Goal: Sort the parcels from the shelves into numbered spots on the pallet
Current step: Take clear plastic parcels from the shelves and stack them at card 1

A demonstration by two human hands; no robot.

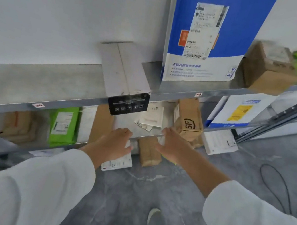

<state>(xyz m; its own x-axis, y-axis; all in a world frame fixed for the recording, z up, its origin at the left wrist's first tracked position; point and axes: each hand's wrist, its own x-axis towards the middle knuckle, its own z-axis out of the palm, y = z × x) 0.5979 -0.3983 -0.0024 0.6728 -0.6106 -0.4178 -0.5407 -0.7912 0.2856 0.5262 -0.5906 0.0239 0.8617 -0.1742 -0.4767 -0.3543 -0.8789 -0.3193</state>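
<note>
You are reaching into the middle shelf (78, 144) for the flat grey parcel (128, 126), which lies between a flat brown carton (102, 123) on its left and the SF box (190, 122) on its right, loose paper labels (151, 117) resting on top. Your left hand (115, 142) sits at the parcel's near left corner with the fingers bent; whether they have closed on the edge cannot be told. Your right hand (171, 144) is at the near right edge, fingers straight and together, thumb set apart, not gripping. To do this well, get both hands under or round the near edge before you pull, and draw the parcel straight toward you so it slides clear of its neighbours. Keep it level, since those labels look unattached and would likely slip off. Mind the black-ended white box (126, 75) overhanging the shelf above: lift only once you are clear of it. The pallet is out of view, so read the number first.
</note>
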